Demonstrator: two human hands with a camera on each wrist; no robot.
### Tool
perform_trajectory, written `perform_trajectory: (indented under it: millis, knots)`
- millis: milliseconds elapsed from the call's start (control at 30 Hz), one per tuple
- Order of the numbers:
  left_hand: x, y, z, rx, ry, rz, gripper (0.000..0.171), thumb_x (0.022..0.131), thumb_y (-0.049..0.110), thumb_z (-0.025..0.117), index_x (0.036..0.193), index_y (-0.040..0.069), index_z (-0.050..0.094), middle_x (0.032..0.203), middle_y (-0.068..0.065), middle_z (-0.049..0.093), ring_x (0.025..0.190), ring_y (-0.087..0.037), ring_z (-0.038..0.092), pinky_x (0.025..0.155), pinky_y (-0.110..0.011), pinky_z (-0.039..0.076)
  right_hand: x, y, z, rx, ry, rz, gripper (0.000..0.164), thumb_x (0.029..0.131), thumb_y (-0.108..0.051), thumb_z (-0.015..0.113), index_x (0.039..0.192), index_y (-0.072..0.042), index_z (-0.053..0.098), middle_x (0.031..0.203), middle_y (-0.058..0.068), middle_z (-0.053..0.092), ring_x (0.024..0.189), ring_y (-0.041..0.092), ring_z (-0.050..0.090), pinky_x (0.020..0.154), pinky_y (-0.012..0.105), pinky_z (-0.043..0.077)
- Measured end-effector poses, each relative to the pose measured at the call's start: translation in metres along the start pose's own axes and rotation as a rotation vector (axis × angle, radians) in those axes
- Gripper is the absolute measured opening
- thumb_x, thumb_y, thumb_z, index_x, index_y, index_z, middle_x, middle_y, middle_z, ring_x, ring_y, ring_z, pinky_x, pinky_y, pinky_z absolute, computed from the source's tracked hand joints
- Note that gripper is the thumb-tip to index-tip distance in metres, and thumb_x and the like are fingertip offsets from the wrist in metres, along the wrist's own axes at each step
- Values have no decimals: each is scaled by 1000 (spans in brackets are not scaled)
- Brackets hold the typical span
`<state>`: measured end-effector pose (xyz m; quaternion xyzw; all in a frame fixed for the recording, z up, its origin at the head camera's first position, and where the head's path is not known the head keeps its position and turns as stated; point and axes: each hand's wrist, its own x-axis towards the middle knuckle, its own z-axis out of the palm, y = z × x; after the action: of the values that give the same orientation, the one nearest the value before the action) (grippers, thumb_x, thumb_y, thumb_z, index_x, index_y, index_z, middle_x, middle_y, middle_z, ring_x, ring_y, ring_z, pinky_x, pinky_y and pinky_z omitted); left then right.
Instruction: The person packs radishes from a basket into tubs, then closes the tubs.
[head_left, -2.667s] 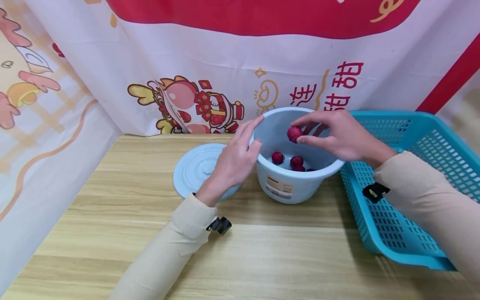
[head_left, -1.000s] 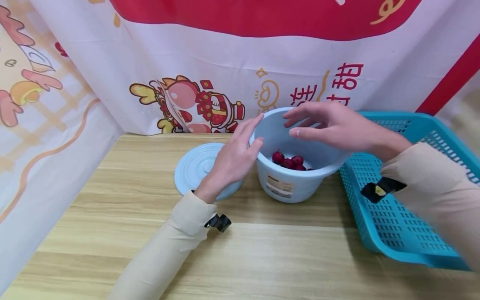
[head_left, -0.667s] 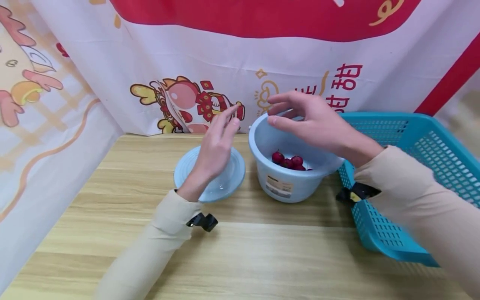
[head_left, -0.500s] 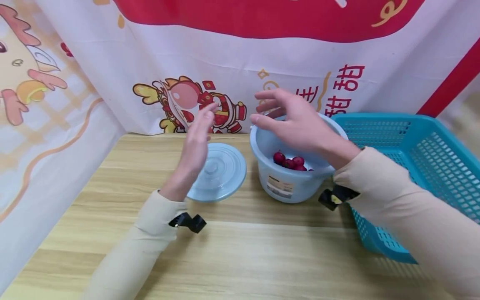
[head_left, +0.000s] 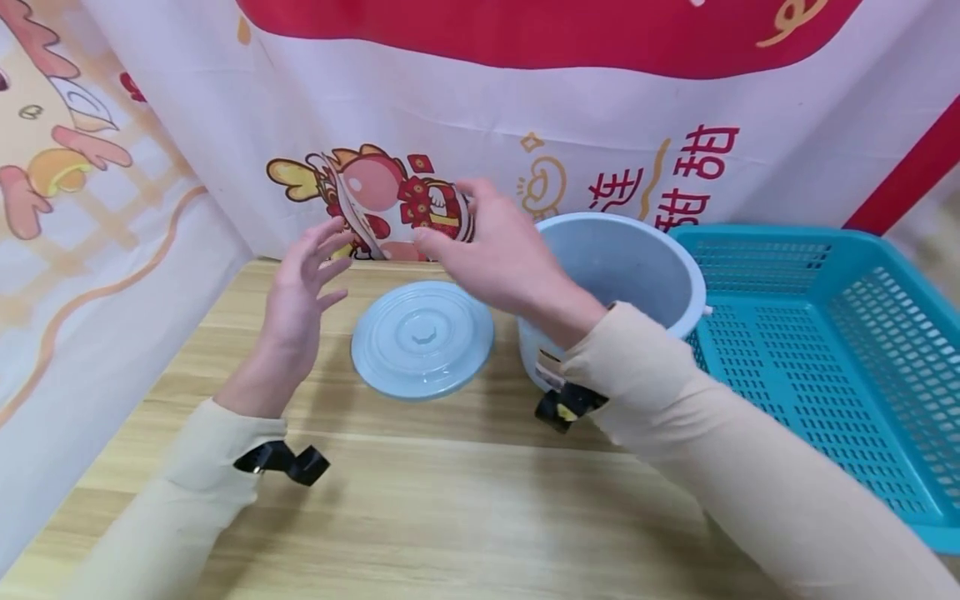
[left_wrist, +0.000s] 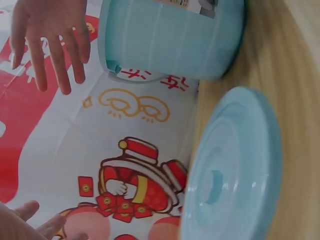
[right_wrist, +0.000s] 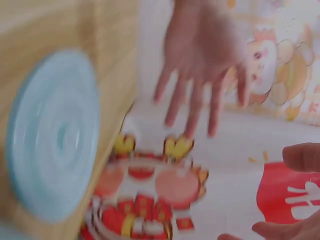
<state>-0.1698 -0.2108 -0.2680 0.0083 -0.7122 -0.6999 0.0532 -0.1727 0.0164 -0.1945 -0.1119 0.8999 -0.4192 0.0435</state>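
Note:
A light-blue round lid (head_left: 422, 337) lies flat on the wooden table, knob up. To its left, my left hand (head_left: 292, 304) is raised above the table with fingers spread and loosely bent, holding nothing. My right hand (head_left: 498, 246) hovers over the lid's back right side, thumb and fingers apart, likewise holding nothing. The light-blue bucket (head_left: 622, 258) stands right of the lid, partly behind my right forearm; its contents are hidden. In the right wrist view, the left palm (right_wrist: 205, 55) faces across the lid (right_wrist: 55, 135). The left wrist view shows the right hand's fingers (left_wrist: 55, 50) extended beside the bucket (left_wrist: 165, 40).
A teal perforated basket (head_left: 795, 358) stands at the right, close beside the bucket. Behind the table (head_left: 450, 500) hangs a printed white and red cloth (head_left: 450, 100). A second patterned cloth (head_left: 150, 333) borders the left side.
Earlier the right hand held a round red radish over the bucket, then released it among several others. The left hand left the bucket rim and moved left; the right hand moved left toward the lid.

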Motion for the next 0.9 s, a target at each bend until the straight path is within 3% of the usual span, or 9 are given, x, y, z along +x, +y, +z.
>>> perform_trajectory:
  millis: [167, 300, 467, 633, 900]
  knots:
    - [-5, -3, -10, -76, -15, -77, 57, 101, 58, 26, 149, 31, 41, 158, -2, 34, 146, -29, 23, 118, -61, 12, 3, -6, 27, 34, -26, -3, 84, 88, -56, 63, 156, -26, 23, 155, 1, 37, 140, 20, 37, 111, 48, 39]
    - [-7, -9, -13, -50, 0, -110, 59, 101, 59, 26, 151, 29, 38, 160, -2, 31, 148, -30, 22, 119, -61, 13, 10, -1, 47, 105, -37, 22, 82, 89, -55, 63, 155, -27, 23, 157, 3, 33, 144, 23, 33, 114, 53, 36]
    - [-6, -19, -20, -16, 28, -178, 61, 101, 60, 25, 152, 28, 36, 163, -2, 26, 149, -33, 21, 119, -60, 14, 22, 10, 69, 165, -15, 111, 82, 89, -57, 62, 155, -28, 23, 157, 3, 31, 145, 23, 30, 115, 55, 33]
    - [-1, -30, -30, -7, 13, -249, 61, 101, 59, 24, 153, 29, 34, 166, 0, 18, 150, -36, 17, 121, -58, 12, 33, 27, 85, 222, -4, 212, 87, 88, -59, 61, 156, -28, 18, 161, 5, 24, 149, 26, 23, 118, 55, 29]
    - [8, -49, -38, 114, -7, -359, 69, 101, 60, 24, 158, 22, 22, 166, -9, 12, 151, -36, 18, 123, -54, 14, 45, 59, 109, 174, 6, 294, 88, 87, -55, 64, 157, -27, 19, 159, 8, 24, 144, 33, 25, 115, 57, 30]
